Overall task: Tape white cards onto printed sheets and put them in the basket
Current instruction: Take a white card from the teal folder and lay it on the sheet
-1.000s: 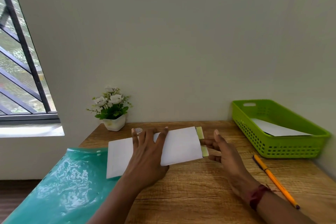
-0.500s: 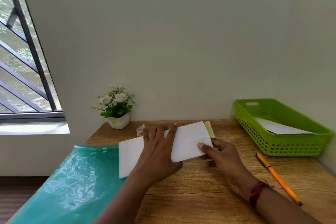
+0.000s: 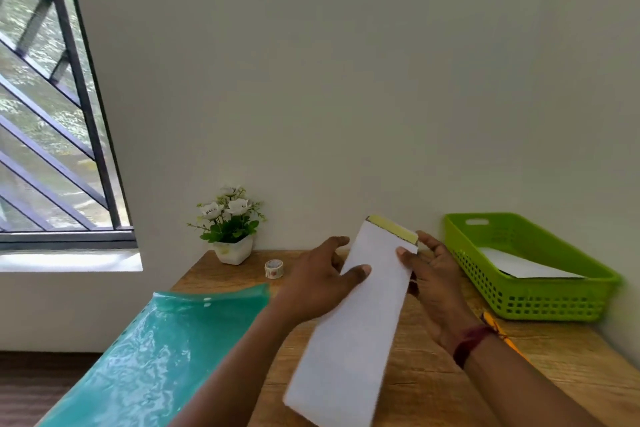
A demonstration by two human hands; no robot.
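A long white sheet (image 3: 349, 340) with a yellow-green strip at its far end is lifted off the wooden desk (image 3: 433, 381), tilted up and pointing away from me. My left hand (image 3: 318, 284) grips its left edge, thumb on top. My right hand (image 3: 433, 284) holds the right edge near the far end, thumb on the white face. The green basket (image 3: 540, 302) stands at the right with a white sheet (image 3: 519, 265) inside. A small roll of patterned tape (image 3: 274, 268) sits by the wall.
A teal plastic folder (image 3: 152, 354) lies over the desk's left side and hangs past its front edge. A white pot of flowers (image 3: 230, 225) stands at the back left. An orange pencil (image 3: 498, 333) lies behind my right wrist. A barred window is at far left.
The sheet, earlier flat on the desk under my left palm, has been raised and turned end-on. My right hand moved from its end strip to grip the right edge.
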